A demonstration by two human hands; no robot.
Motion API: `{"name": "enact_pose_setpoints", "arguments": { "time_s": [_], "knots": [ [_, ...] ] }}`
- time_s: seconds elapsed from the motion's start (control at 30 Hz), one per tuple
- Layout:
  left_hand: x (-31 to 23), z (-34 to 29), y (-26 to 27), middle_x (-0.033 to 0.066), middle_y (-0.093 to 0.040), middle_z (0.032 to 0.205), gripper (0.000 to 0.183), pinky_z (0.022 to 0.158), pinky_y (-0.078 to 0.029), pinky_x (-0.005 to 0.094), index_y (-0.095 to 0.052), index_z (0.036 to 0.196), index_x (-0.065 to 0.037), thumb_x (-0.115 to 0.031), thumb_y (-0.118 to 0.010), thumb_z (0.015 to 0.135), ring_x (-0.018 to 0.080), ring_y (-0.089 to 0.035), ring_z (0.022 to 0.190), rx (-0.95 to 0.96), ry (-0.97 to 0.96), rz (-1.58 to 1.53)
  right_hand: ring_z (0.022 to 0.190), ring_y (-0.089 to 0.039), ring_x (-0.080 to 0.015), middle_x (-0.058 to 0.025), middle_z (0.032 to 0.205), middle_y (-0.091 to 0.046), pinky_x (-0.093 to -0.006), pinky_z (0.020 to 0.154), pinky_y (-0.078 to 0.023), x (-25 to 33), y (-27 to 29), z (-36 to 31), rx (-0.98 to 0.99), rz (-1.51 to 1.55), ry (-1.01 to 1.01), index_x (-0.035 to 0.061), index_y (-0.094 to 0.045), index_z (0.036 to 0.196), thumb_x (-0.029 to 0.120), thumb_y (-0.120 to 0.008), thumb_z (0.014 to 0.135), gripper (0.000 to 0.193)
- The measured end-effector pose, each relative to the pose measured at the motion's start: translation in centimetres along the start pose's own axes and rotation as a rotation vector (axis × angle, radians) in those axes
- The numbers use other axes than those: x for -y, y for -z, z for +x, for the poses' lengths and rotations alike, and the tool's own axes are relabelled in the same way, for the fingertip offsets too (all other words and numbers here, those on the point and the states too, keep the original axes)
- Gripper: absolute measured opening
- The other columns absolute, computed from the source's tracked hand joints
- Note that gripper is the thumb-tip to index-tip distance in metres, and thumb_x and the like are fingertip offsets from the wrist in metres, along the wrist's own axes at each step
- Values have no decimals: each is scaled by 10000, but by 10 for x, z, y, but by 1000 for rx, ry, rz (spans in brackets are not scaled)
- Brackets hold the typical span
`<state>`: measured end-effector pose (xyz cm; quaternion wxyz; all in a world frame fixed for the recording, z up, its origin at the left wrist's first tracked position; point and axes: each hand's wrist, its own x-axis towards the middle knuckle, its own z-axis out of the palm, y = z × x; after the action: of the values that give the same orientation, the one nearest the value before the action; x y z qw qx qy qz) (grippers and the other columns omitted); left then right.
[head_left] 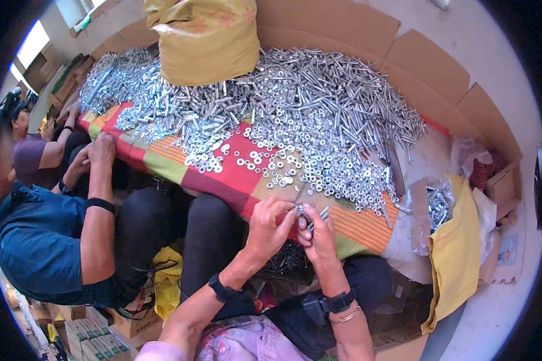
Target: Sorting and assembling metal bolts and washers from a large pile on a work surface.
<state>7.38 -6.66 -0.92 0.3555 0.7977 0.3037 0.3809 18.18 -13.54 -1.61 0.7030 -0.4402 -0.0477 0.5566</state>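
Both my hands meet over the front edge of a cloth-covered table. My right hand point(317, 236) is closed around a few silvery metal bolts point(324, 213), whose ends stick out past the fingers. With thumb and forefinger, my left hand point(270, 225) pinches a small shiny piece, possibly a nut or washer, at the end of a bolt; the fingers partly hide it. Just beyond lie loose washers point(277, 163) and a spread of nuts and washers point(337, 174). Behind these rises a large heap of metal bolts point(337, 99).
A yellow sack point(208, 45) stands amid the heap. Cardboard point(430, 66) walls the far side. At right are an opened bag of metal parts point(439, 207) and a yellow cloth sack point(454, 253). Two people sit at left; the nearer wears a blue shirt point(39, 243).
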Motion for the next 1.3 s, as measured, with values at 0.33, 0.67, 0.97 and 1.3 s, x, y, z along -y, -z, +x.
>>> {"name": "enact_pose_setpoints", "arguments": {
  "time_s": [0.33, 0.67, 0.97, 1.3],
  "knots": [
    [-7, -20, -3, 114, -615, 907, 111, 744, -441, 346, -589, 866, -14, -50, -618, 766, 264, -595, 826, 27, -65, -60, 350, -359, -31, 25, 548, -458, -161, 280, -244, -22, 10, -28, 5, 232, -42, 92, -533, 821, 201, -541, 862, 118],
    [-31, -32, 9, 82, -613, 932, 180, 761, -465, 264, -605, 971, 20, -72, -610, 817, 146, -588, 846, 234, 245, -645, 382, -436, -94, -7, 593, -532, -211, 336, -326, -16, 17, -53, -62, -282, 228, 50, -564, 820, 212, -504, 886, 184],
    [-33, -43, 10, 78, -602, 1060, 199, 834, -446, 263, -602, 1031, 18, -38, -574, 842, 127, -548, 977, 295, 357, -885, 518, -584, -135, -64, 674, -596, -291, 433, -441, -16, 4, -60, -376, -1043, 1070, 26, -548, 999, 132, -523, 883, 159],
    [-14, -55, 10, 147, -596, 1081, 284, 882, -433, 317, -569, 1089, 5, -83, -554, 820, 222, -557, 1038, 316, 115, -411, 372, -328, -19, 64, 563, -412, -164, 308, -240, -69, 12, -64, 26, -27, -28, 136, -524, 921, 389, -568, 857, 265]
  ]
}}
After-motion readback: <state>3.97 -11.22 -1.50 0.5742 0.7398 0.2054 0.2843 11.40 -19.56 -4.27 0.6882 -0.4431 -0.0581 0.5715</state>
